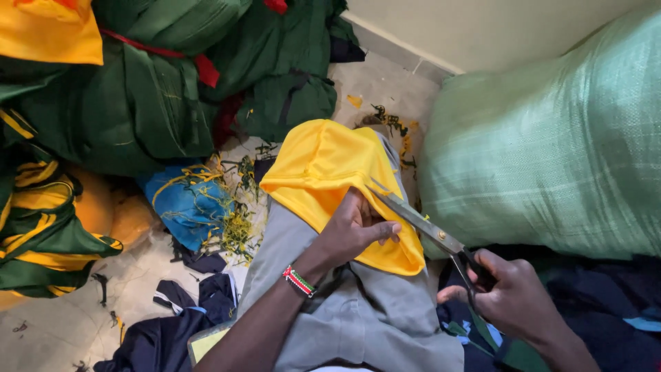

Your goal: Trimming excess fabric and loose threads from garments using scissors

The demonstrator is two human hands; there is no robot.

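A yellow piece of cloth point(323, 165) lies draped over my knee, which is in grey trousers point(358, 310). My left hand point(354, 231), with a beaded band at the wrist, pinches the cloth's near edge. My right hand point(513, 296) grips the black handles of a pair of scissors point(420, 224). The blades point up and left and touch the cloth right beside my left fingers.
A big pale green woven sack point(551, 145) fills the right side. Dark green garments point(144, 96) are piled at the upper left, striped green and yellow ones point(34, 227) at the left. Blue cloth point(186, 200), thread scraps and dark pieces point(165, 331) litter the floor.
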